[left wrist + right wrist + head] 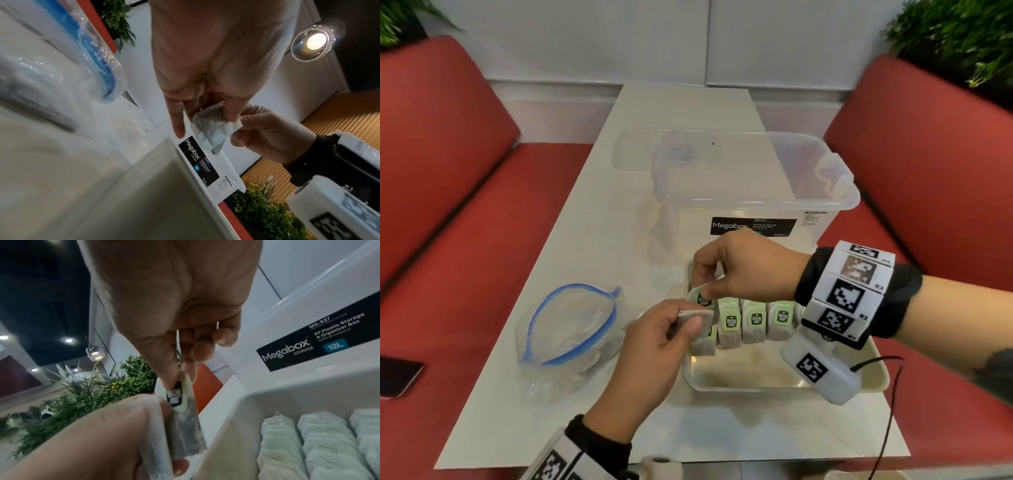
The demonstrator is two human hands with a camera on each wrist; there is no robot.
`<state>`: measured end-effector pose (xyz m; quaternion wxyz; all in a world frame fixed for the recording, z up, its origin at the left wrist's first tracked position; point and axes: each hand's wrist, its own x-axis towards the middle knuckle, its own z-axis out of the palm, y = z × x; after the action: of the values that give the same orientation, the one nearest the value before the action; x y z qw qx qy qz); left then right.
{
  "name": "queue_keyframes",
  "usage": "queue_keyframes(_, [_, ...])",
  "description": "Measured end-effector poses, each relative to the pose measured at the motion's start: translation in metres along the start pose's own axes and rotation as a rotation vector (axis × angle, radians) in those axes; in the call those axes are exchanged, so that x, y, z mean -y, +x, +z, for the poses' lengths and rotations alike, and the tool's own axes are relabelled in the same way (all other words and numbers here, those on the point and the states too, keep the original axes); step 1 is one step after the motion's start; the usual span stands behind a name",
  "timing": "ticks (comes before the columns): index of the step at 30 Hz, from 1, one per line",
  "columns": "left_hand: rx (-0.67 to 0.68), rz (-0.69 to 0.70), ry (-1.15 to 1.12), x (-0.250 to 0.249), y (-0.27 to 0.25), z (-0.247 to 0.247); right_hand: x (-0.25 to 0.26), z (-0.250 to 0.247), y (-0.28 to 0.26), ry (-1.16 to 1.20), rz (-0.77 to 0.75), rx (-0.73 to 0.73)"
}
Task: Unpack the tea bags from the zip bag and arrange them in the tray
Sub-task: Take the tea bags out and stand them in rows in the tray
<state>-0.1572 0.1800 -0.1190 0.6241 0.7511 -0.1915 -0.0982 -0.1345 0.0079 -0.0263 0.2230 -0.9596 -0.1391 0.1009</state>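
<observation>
Pinching a small stack of tea bags (693, 320) between thumb and curled fingers, the left hand (654, 356) hovers at the near-left corner of the tray (784, 385). The right hand (739, 270), just above it, nips the green paper tag (702, 298) of one bag between thumb and forefinger, its other fingers curled under.

From here the job, as I judge it, is to peel that single bag off the stack and stand it in the row. Pull by the bag's top edge, not the tag alone, since the string may unspool. Keep the left grip firm so only one bag comes away. Set it upright against the leftmost of the standing tea bags (755, 322), label facing near like the others.

The zip bag (571, 329) lies open and crumpled on the table (585, 222) to the left, looking emptied. A clear storage box (753, 192) stands just beyond the tray.
</observation>
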Motion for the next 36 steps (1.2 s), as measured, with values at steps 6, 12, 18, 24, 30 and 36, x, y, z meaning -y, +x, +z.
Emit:
queue_keyframes(6, [0.049,-0.017,-0.008,0.002,0.000,0.003,-0.002,-0.001,-0.003,-0.020,0.009,0.038])
queue_keyframes(12, [-0.070,-0.004,-0.029,0.007,-0.004,-0.007,-0.024,0.004,0.001,-0.128,0.101,0.250])
queue_keyframes(18, [-0.141,-0.046,-0.068,0.012,-0.011,-0.015,-0.045,0.030,0.014,-0.214,0.185,0.448])
queue_keyframes(24, [-0.144,-0.066,-0.087,0.012,-0.016,-0.017,-0.056,0.046,0.025,-0.285,0.204,0.532])
queue_keyframes(30, [-0.038,-0.095,-0.123,0.011,-0.021,-0.014,-0.056,0.049,0.029,-0.390,0.162,0.428])
queue_keyframes(36, [0.165,-0.179,-0.251,0.010,-0.029,-0.009,-0.059,0.045,0.024,-0.382,0.162,0.339])
